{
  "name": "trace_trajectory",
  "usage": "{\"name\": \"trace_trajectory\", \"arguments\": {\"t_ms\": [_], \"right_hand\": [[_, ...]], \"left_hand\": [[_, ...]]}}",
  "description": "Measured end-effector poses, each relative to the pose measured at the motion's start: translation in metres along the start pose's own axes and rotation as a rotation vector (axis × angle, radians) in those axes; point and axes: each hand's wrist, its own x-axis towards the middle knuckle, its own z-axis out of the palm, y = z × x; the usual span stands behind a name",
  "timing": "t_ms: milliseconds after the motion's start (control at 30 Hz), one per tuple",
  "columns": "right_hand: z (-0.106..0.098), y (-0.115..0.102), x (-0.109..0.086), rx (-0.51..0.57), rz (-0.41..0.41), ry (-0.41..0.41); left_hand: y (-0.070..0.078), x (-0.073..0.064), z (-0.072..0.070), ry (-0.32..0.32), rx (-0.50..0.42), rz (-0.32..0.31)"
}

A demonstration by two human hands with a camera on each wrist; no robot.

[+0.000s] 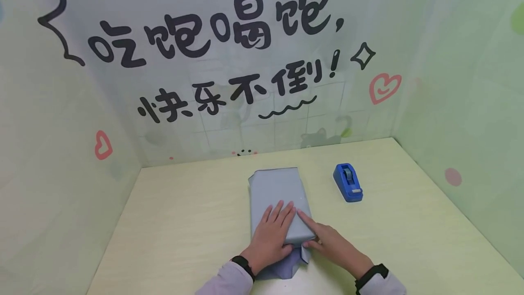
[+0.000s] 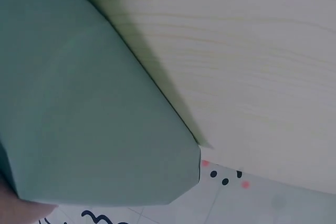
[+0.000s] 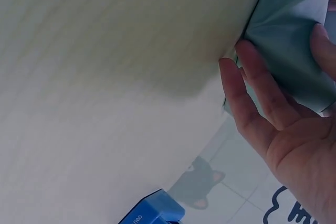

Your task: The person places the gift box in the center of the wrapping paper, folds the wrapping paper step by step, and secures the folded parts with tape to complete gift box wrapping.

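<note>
A flat box wrapped in grey-blue paper (image 1: 276, 185) lies on the table, with a loose flap of wrapping paper (image 1: 282, 267) sticking out at its near end. My left hand (image 1: 266, 240) rests on top of the box with its fingers stretched out. At the near right corner my right hand (image 1: 335, 247) holds the box, index finger on the top and thumb against the folded end. The right wrist view shows this thumb on the creased paper (image 3: 286, 30) and other fingers along the edge. Little of the left hand appears in the left wrist view.
A blue tape dispenser (image 1: 348, 183) stands on the pale wooden table (image 1: 184, 213), behind and to the right of the box. Printed fabric walls (image 1: 245, 131) enclose the table at the back and on both sides.
</note>
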Motion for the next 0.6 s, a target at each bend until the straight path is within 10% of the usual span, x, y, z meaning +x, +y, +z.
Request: {"name": "trace_trajectory", "arguments": {"t_ms": [300, 600], "right_hand": [[0.011, -0.004, 0.004, -0.145, 0.047, 0.064], [0.004, 0.0, 0.001, 0.027, 0.087, 0.0]], "left_hand": [[0.001, 0.001, 0.0, -0.035, -0.142, -0.027], [0.007, 0.001, 0.009, 0.059, 0.11, -0.045]]}}
